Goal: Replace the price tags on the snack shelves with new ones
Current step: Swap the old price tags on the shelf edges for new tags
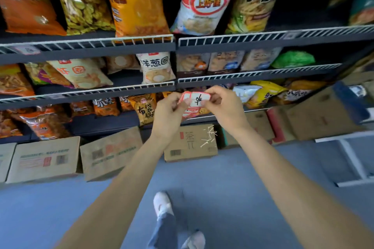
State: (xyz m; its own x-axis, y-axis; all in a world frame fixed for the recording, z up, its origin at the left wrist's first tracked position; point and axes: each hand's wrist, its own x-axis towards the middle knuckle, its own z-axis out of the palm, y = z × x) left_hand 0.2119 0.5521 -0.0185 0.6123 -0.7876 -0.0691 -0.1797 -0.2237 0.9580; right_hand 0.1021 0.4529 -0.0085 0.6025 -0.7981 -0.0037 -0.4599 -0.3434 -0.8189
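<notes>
Both of my hands are raised in front of the lower snack shelves. My left hand (169,110) grips a small stack of red-bordered price tags (187,98). My right hand (221,102) pinches the top white tag (199,99), which has a black handwritten mark on it. The tags sit between the two hands, in front of the third shelf rail (204,116). An old tag (27,50) hangs on the upper left wire rail, and another blurred tag (291,35) is on the upper right rail.
Snack bags (137,6) fill several dark shelves with white wire rails (87,42). Cardboard boxes (110,152) line the blue-grey floor under the shelves. A white frame (352,159) stands at the right. My feet (163,203) are below.
</notes>
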